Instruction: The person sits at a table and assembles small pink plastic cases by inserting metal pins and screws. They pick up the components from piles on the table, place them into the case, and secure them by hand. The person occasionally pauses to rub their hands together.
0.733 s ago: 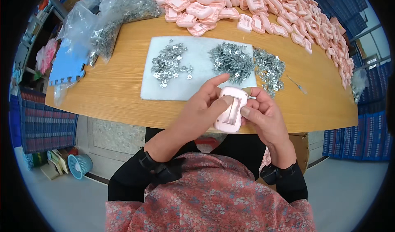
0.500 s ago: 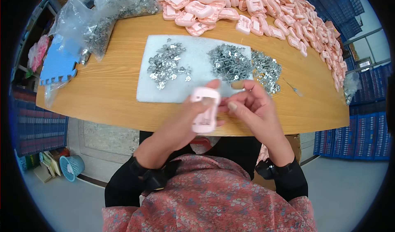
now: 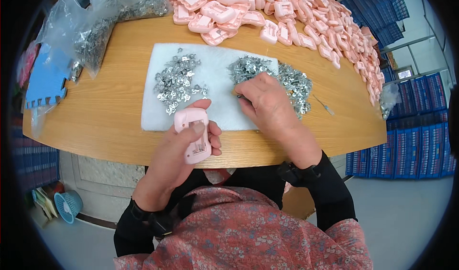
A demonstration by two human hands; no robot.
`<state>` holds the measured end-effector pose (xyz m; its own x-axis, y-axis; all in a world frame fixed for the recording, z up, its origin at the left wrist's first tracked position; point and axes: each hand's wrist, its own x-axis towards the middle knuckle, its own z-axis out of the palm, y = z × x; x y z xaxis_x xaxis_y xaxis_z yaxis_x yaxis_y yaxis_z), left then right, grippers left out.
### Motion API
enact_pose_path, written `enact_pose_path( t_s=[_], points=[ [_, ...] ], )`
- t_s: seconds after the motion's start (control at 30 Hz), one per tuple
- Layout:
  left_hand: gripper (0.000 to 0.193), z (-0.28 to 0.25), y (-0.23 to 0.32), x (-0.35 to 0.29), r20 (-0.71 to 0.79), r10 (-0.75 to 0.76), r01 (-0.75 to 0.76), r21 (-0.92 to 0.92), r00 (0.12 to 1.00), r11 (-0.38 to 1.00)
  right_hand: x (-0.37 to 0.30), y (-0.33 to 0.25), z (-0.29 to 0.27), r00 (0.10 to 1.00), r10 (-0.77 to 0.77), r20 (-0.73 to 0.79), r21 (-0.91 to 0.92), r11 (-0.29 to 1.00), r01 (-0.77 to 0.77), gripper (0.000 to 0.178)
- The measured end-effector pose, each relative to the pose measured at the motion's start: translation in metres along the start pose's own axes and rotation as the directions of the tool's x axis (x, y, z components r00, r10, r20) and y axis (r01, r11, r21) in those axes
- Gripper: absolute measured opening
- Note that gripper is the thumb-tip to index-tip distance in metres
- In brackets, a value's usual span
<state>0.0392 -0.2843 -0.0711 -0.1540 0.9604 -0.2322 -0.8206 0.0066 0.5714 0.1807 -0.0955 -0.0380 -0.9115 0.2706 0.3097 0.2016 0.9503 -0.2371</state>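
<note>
We held a rounded, pale pink plastic case (image 3: 200, 144) by the near edge of the brown wooden bench (image 3: 119, 78), our left grip (image 3: 176, 148) closed around it. Our right grip (image 3: 267, 105) looked nearly pinched beside heaped silvery metal clips (image 3: 246, 67) on the white foam mat (image 3: 217, 107); whether it held any, we couldn't tell.

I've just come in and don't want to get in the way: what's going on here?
A person at a table holds a pink plastic casing in the left hand, slotted side up, thumb over the slot. The right hand is at the near edge of a pile of small metal pieces, fingers bunched; whether they grip a piece is unclear. Another metal pile lies to the left on the white sheet. Many more pink casings are heaped behind.
</note>
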Motion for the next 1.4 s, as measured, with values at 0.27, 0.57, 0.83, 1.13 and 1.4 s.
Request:
enact_pose_path(
  t_s=[0.27,0.57,0.83,1.13,1.4],
  points=[
    [0.053,0.011,0.001,0.016,-0.017,-0.021,0.023,0.098,1.0,0.995,-0.004,-0.007,-0.011,0.99,0.144,-0.005,0.22,0.966,-0.139,0.023],
    [0.057,0.031,-0.01,0.047,0.047,0.009,-0.018,0.21,0.999,0.978,-0.015,-0.024,-0.028,0.993,0.033,-0.11,0.29,0.957,0.0,0.023],
    [0.056,0.031,-0.011,0.044,-0.002,-0.01,0.01,0.278,1.0,0.961,-0.033,-0.023,-0.03,0.932,0.358,0.05,0.595,0.739,-0.316,0.027],
    [0.053,0.032,-0.005,0.029,-0.131,0.042,0.013,0.391,0.991,0.92,-0.02,-0.011,-0.02,0.83,0.437,0.346,0.722,0.441,-0.533,0.022],
    [0.052,0.005,0.011,-0.011,-0.2,0.097,-0.041,0.268,0.975,0.962,0.008,-0.008,-0.014,0.976,0.215,0.04,0.153,0.964,-0.219,0.015]
  ],
)
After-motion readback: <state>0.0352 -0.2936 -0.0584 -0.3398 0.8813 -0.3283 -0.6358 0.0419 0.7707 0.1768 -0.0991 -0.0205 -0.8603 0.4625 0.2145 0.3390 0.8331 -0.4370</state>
